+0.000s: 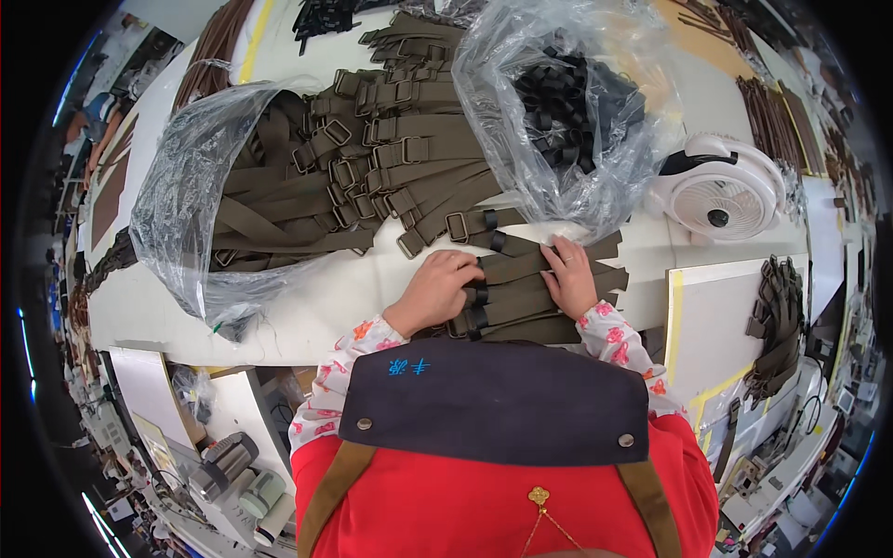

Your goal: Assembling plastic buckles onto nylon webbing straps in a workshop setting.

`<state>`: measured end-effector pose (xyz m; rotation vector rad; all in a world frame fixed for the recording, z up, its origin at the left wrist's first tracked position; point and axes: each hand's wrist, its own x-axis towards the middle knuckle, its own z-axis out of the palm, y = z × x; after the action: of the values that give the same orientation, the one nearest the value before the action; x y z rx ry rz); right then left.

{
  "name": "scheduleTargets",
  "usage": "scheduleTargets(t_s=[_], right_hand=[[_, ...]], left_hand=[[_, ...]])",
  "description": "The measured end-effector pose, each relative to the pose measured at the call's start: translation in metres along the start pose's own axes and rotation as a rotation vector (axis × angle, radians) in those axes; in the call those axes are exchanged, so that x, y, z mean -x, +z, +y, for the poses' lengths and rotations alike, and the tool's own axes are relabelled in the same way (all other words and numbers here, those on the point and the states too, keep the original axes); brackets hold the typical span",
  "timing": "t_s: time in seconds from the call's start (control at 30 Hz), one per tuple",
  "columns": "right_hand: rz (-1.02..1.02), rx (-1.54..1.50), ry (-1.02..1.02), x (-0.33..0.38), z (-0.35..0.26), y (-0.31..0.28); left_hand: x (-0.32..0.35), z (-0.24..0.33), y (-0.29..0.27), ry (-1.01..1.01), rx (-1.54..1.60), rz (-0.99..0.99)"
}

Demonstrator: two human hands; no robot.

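My left hand (437,288) rests with curled fingers on the left end of a small stack of olive webbing straps (530,298) lying on the white table (316,298) just in front of me. Black loops sit on the straps beside its fingertips. My right hand (569,276) lies flat on the same stack, fingers spread and pressing the straps down. Both forearms wear floral sleeves.
A large pile of olive straps with metal buckles (391,158) spills from a clear plastic bag (186,205) at the left. Another clear bag holds black plastic loops (572,107). A white desk fan (721,195) stands at right, more straps (777,316) beyond it.
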<state>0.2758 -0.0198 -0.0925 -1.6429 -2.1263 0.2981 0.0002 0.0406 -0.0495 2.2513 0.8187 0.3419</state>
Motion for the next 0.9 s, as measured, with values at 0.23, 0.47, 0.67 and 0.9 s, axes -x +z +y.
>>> scheduleTargets(t_s=[0.23, 0.47, 0.67, 0.9], right_hand=[[0.149, -0.222, -0.011, -0.026, -0.003, -0.025], [0.277, -0.238, 0.153, -0.106, 0.034, -0.045], [0.174, -0.035, -0.035, -0.171, 0.053, -0.01], [0.396, -0.371, 0.136, -0.153, 0.065, -0.015]], left_hand=[[-0.059, -0.008, 0.038, -0.059, -0.353, 0.326], [-0.02, 0.0, 0.041, -0.103, -0.289, 0.16], [-0.02, -0.001, 0.039, -0.111, -0.262, 0.174], [-0.02, 0.001, 0.04, -0.129, -0.187, 0.249]])
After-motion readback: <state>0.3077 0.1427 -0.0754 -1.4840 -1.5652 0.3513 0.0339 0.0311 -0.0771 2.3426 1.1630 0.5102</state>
